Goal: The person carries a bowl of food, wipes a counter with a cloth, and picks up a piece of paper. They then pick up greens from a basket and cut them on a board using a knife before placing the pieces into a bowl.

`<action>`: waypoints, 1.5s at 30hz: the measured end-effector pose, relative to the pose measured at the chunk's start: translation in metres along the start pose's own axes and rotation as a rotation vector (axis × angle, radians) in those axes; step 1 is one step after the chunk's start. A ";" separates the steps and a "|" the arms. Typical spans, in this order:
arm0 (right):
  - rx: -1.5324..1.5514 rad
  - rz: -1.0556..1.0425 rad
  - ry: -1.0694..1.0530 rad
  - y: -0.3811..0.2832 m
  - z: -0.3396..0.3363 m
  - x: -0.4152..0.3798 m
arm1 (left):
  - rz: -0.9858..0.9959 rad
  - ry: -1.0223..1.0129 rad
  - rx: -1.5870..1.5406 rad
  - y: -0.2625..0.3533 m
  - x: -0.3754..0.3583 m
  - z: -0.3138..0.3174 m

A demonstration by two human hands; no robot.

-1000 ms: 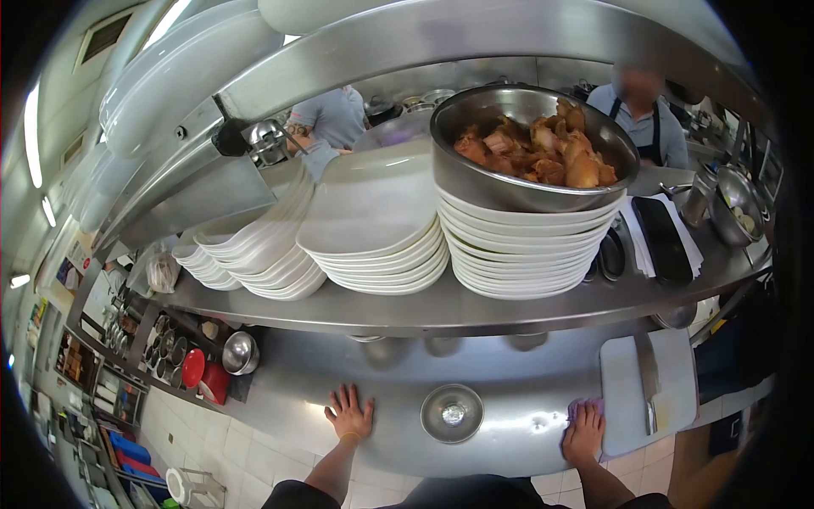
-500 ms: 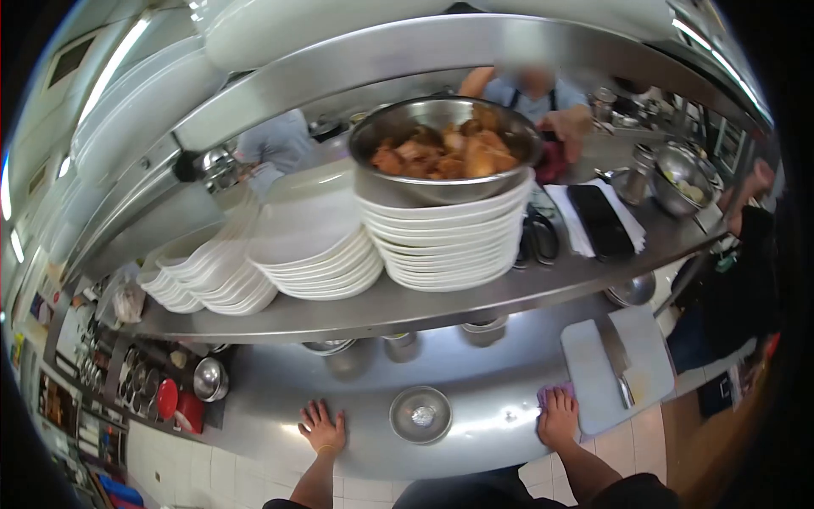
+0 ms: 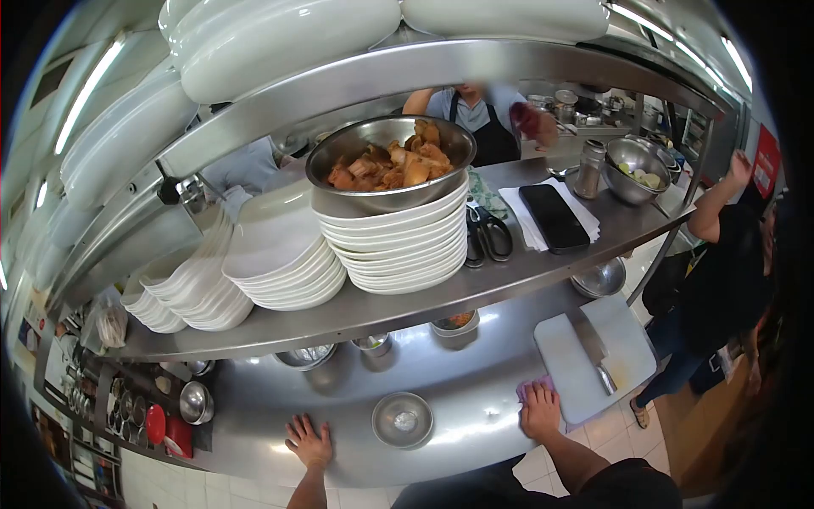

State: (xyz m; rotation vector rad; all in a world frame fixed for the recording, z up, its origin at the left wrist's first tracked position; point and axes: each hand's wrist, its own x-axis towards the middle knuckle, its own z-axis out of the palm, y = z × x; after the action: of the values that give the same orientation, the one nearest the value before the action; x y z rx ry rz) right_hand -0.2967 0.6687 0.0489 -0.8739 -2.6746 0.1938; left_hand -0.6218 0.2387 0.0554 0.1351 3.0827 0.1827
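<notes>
My left hand (image 3: 309,442) lies palm down on the steel counter with its fingers spread and nothing in it. At the right, my right hand (image 3: 541,412) presses on a bunched purple cloth (image 3: 523,391), fingers close together over it; part of the cloth is hidden beneath. Between my hands sits a small metal bowl (image 3: 402,420) with something pale and shiny in its middle. Right beside the cloth are pale cutting boards (image 3: 555,356), and a cleaver (image 3: 605,378) with a metal handle rests on them.
Above the counter runs a steel shelf (image 3: 500,288) bearing stacked white plates (image 3: 394,254), a metal bowl (image 3: 339,198) of cooked meat pieces, scissors (image 3: 487,237) and a black phone (image 3: 553,218). Metal containers (image 3: 456,332) stand beneath it. People work opposite and at the right.
The whole view has shifted, so shelf and counter sit further left. Both hands stay in about the same places on the counter. The person at the right shows more fully, arm raised.
</notes>
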 end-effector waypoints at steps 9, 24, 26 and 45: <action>0.035 -0.002 -0.031 -0.001 -0.002 0.000 | 0.004 -0.012 0.001 0.000 0.003 0.002; 0.016 -0.002 0.006 -0.003 -0.005 0.000 | 0.027 0.015 0.012 -0.004 0.001 0.004; 0.024 0.014 -0.008 -0.006 -0.008 0.001 | 0.014 0.009 -0.005 -0.001 -0.001 0.000; -0.025 0.003 0.003 0.000 -0.009 -0.003 | 0.032 0.087 0.045 -0.006 0.002 0.017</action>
State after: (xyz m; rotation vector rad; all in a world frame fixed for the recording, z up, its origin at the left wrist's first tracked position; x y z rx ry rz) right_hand -0.2909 0.6670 0.0565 -0.8849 -2.6784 0.1605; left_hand -0.6229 0.2350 0.0377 0.1834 3.1745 0.1233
